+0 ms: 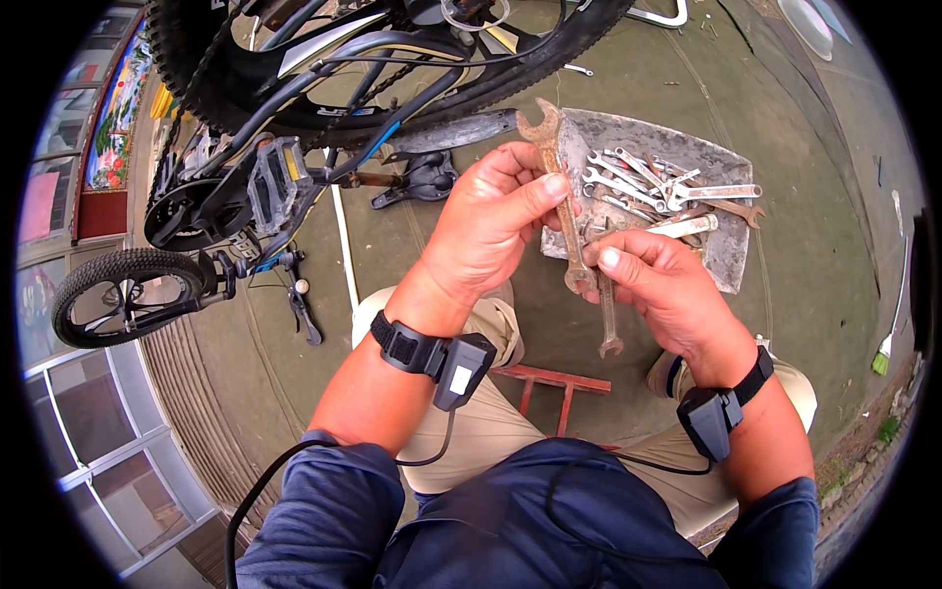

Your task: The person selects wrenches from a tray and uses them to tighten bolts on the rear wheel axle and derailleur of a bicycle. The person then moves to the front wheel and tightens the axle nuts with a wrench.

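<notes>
Centrally, your left thumb lies across the shank of the large rusty wrench, with the fingers curled behind it; the left hand grips it near its upper half, open end pointing away from you. Your right hand pinches the small wrench between thumb and forefinger close to its upper end, its lower end hanging free toward your lap. The two tools stand side by side; whether they touch is unclear.

To handle this step well, which appears to be a comparison of tools, keep the large wrench steady, turn both ends flat toward your eyes, and grip by the shanks so that the openings stay uncovered. A firmer hold lower on the small wrench would probably guard against a slip.

Outward from the fingers, both wrists, each wearing a strapped black box, bend slightly inward; the forearms rise from the lower left and lower right, converging before your chest. Beyond the hands lies the grey pan with its loose wrenches; to the left stands the bicycle.
</notes>
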Demonstrator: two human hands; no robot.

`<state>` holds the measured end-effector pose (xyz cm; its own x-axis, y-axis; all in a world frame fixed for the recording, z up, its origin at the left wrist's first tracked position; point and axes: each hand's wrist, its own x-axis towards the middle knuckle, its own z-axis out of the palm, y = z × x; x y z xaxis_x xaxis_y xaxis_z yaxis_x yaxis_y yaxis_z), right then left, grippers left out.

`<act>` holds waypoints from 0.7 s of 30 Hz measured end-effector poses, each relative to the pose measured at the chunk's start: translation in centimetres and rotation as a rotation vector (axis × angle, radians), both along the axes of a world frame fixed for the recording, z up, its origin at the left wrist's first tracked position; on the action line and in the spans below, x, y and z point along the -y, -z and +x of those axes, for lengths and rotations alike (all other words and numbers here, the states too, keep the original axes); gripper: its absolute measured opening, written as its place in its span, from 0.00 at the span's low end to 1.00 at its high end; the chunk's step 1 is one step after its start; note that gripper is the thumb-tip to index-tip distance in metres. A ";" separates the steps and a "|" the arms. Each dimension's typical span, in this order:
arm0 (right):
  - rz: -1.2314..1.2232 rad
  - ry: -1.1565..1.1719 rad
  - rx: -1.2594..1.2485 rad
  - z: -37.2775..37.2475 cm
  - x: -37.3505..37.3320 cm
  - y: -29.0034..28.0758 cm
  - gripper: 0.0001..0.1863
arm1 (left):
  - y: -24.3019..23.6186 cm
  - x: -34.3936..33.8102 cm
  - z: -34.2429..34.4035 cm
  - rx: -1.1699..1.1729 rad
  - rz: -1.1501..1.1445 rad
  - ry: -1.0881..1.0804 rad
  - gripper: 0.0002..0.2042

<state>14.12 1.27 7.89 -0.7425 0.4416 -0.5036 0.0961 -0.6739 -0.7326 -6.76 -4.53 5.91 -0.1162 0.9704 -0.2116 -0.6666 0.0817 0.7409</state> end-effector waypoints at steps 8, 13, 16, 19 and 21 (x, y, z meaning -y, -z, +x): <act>0.039 -0.031 0.029 -0.1 0.0 0.5 0.11 | -0.1 -0.1 0.5 -0.145 -0.027 -0.056 0.10; 0.046 -0.018 -0.017 -0.1 0.1 0.7 0.08 | -0.3 -0.1 0.8 -0.248 -0.028 -0.068 0.11; 0.044 -0.011 0.008 -0.1 0.2 0.6 0.07 | -0.2 -0.1 0.9 -0.301 -0.029 -0.089 0.12; 0.044 -0.011 0.011 -0.2 0.2 0.5 0.07 | -0.2 -0.1 0.9 -0.342 -0.018 -0.094 0.13; 0.027 -0.017 0.015 -0.3 0.3 0.5 0.07 | -0.3 -0.1 1.0 -0.355 -0.014 -0.090 0.13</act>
